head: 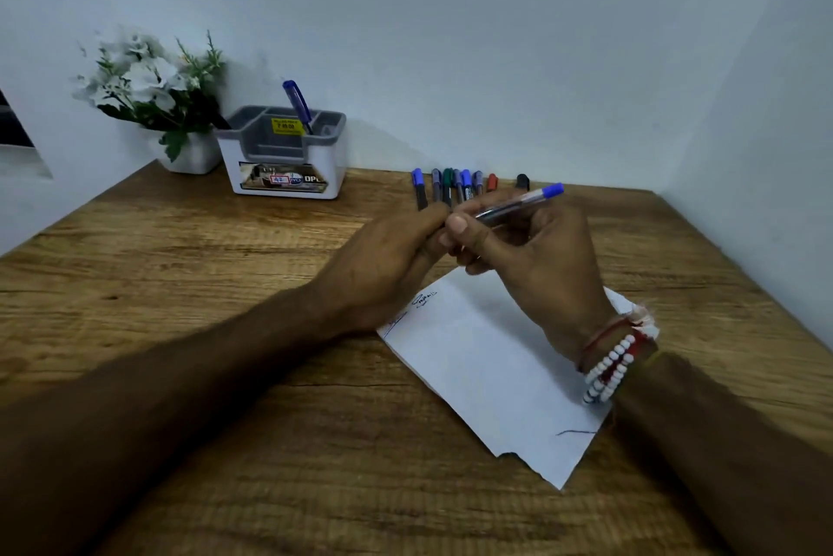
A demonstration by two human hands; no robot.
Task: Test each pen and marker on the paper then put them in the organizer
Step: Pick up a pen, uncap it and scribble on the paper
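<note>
Both hands meet above the top of the white paper [487, 366]. My right hand [536, 258] holds a clear pen [518, 206] with a blue end that points up and to the right. My left hand [387, 262] closes its fingers on the pen's other end, which is hidden between the hands. The paper carries a few small scribbles. Behind the hands a row of several pens and markers [459, 186] lies on the desk, with blue, green, red and black caps. The white and grey organizer [284, 154] stands at the back left with one blue pen [297, 105] in it.
A white pot of white flowers [153, 91] stands left of the organizer in the corner. Walls close the wooden desk [203, 262] at the back and right. A beaded bracelet is on my right wrist.
</note>
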